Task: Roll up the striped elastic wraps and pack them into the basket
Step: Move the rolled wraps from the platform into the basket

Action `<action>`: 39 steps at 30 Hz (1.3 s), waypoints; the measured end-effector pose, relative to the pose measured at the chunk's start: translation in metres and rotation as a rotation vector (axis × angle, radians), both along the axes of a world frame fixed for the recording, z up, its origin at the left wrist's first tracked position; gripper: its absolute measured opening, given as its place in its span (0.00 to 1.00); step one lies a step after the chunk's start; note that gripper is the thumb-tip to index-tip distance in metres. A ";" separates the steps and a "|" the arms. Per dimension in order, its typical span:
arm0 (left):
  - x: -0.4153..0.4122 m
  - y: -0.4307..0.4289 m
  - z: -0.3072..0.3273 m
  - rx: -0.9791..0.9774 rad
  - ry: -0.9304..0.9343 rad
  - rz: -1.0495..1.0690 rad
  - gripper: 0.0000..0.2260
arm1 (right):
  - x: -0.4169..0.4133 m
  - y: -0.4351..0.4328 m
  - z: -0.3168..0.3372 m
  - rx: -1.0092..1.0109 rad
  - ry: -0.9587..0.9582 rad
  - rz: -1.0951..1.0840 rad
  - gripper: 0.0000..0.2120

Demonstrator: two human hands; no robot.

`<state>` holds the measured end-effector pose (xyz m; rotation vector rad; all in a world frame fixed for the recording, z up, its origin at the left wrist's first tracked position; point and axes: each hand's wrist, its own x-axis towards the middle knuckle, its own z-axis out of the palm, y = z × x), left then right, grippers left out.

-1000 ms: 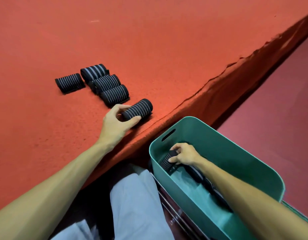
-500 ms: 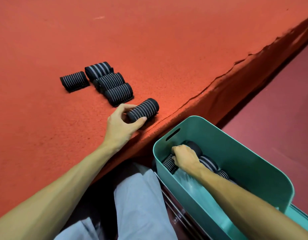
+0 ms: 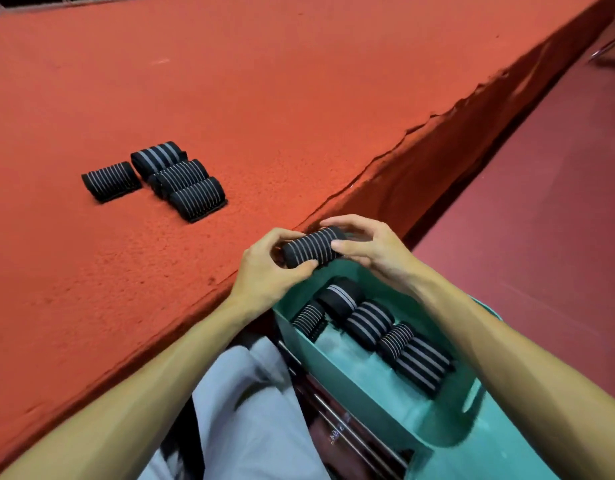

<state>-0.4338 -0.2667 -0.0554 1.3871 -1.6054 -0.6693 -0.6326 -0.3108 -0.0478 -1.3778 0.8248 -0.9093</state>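
Above the teal basket (image 3: 337, 368), both hands share one rolled wrap (image 3: 313, 249): the left hand (image 3: 268, 271) keeps its grip on one end, the right hand (image 3: 371, 249) on the other. Five rolls (image 3: 368, 323) lie inside (side by side), and four rolls (image 3: 160, 178) sit on the red surface (image 3: 299, 98), well apart from the hands.

Four rolled wraps (image 3: 157, 178) on the table (image 3: 299, 98) at centre left of the frame: one alone at the left, three touching in a diagonal row to its right. Basket (image 3: 333, 365) at lower centre-right, below the table edge, with five rolls (image 3: 368, 323) inside in a row running toward the lower right. One roll (image 3: 313, 249) above the basket's upper end, between left hand (image 3: 268, 275) and right hand (image 3: 371, 247). Trouser leg (image 3: 250, 410) left of the basket.
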 end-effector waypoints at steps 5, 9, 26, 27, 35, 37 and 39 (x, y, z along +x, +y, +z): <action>-0.009 0.001 -0.011 0.151 -0.092 -0.100 0.15 | -0.022 0.006 -0.017 0.042 0.121 -0.012 0.17; -0.004 0.005 -0.015 0.030 -0.552 -0.277 0.20 | -0.032 0.002 -0.046 0.113 0.301 -0.004 0.17; 0.063 -0.029 0.009 -0.170 -0.491 -0.011 0.11 | 0.027 -0.010 -0.144 0.074 1.105 0.061 0.25; 0.064 -0.029 0.008 -0.165 -0.479 -0.010 0.11 | 0.025 -0.009 -0.146 0.068 1.111 0.058 0.25; 0.065 -0.020 0.005 -0.104 -0.404 0.033 0.05 | 0.030 0.007 -0.143 -0.212 1.374 0.086 0.11; 0.065 -0.017 0.008 -0.083 -0.373 0.055 0.05 | 0.030 0.007 -0.127 -0.275 1.425 0.095 0.03; 0.066 -0.014 0.010 -0.055 -0.333 0.071 0.06 | 0.028 0.002 -0.107 -0.311 1.397 0.034 0.01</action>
